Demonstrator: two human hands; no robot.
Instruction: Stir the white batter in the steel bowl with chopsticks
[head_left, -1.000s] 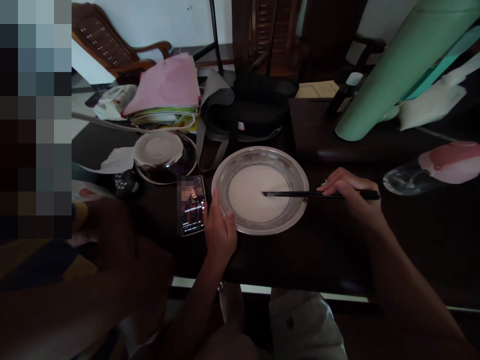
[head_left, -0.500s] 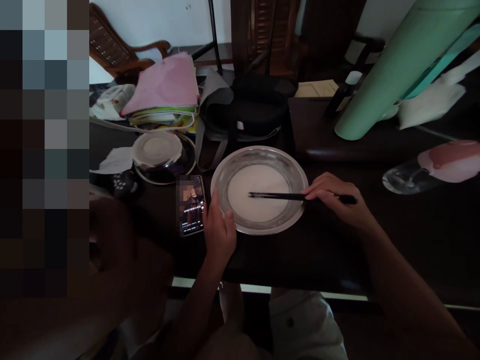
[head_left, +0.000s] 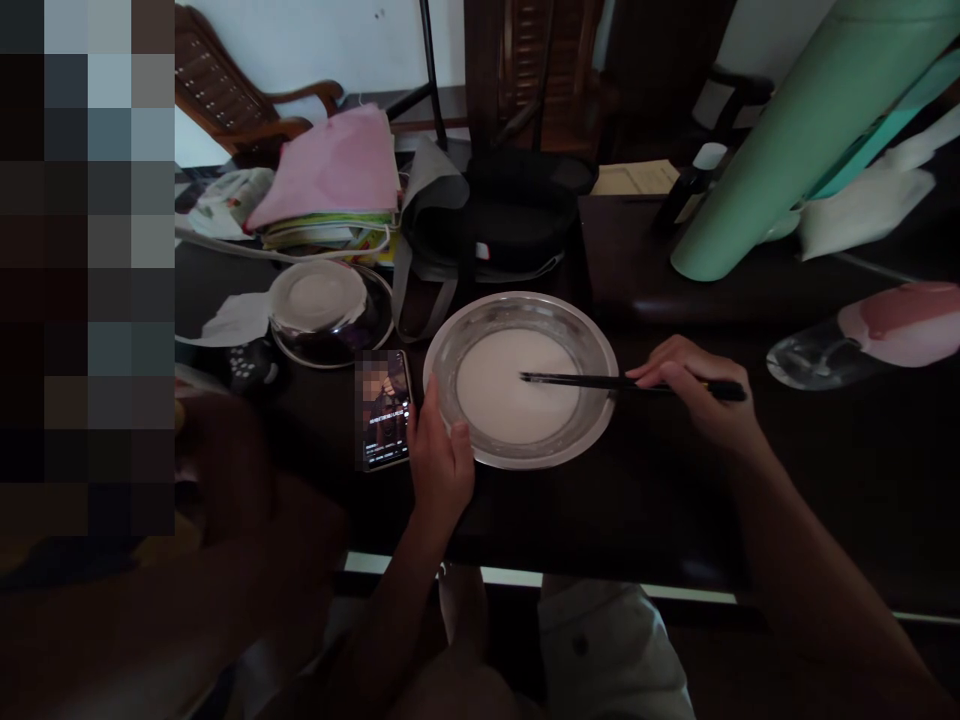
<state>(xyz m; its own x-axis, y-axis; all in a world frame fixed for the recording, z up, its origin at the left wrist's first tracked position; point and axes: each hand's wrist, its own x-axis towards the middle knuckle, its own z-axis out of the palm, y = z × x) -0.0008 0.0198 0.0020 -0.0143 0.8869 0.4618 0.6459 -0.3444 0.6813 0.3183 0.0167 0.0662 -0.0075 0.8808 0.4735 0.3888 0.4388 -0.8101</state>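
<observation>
A wide metal bowl (head_left: 598, 435) with milky white liquid (head_left: 510, 390) in it stands on the dark table. At the bowl's near left rim, my left hand (head_left: 441, 455) grips the edge, thumb in front and fingers along the outer side. My right hand (head_left: 701, 390) is closed round a pair of black chopsticks (head_left: 585, 381), held almost level across the bowl's right rim. Their tips are over the liquid; whether they touch it I cannot tell. Just left of my left hand lies a phone (head_left: 386, 410) with its screen lit.
Behind the phone sits an upturned metal bowl (head_left: 322, 300) on a plate. Further back are a pink cloth-like item (head_left: 330, 170) on a stack and a black bag (head_left: 517, 215). A green cylinder (head_left: 780, 150) and a pink-capped clear bottle (head_left: 892, 325) are at right. Another person (head_left: 247, 560) is at left.
My right hand has drawn the chopsticks to the right, so their tips are nearer the bowl's middle. My left hand stays at the rim.
</observation>
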